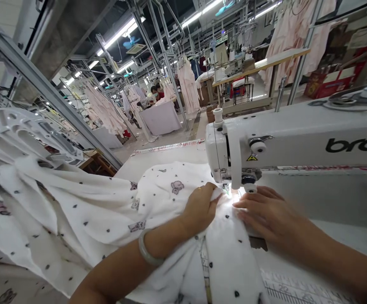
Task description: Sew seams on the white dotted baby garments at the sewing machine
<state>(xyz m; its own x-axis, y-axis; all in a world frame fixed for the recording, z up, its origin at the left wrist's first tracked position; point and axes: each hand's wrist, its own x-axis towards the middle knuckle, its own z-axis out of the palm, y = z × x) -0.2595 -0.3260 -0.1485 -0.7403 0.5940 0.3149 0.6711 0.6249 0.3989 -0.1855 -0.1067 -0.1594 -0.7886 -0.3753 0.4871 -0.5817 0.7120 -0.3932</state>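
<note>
White fabric (158,190) with small dark marks and pinkish animal prints spreads over the sewing table. My left hand (202,207), a pale bangle (147,249) on its wrist, is closed on a fold of this fabric just left of the needle area. My right hand (265,211) lies with fingers stretched out over the fabric's right edge, fingertips close to the lit presser foot. The white sewing machine (297,139) reaches in from the right, its head (219,156) above the fabric. The needle tip is too small to make out in the glare.
White plastic hangers (21,131) carry more of the printed fabric at left. A metal post (59,101) slants beside them. A printed ruler scale (291,291) runs along the table's front. Farther back are hanging pink garments (188,84), a wooden-edged table (262,65) and a seated person (158,92).
</note>
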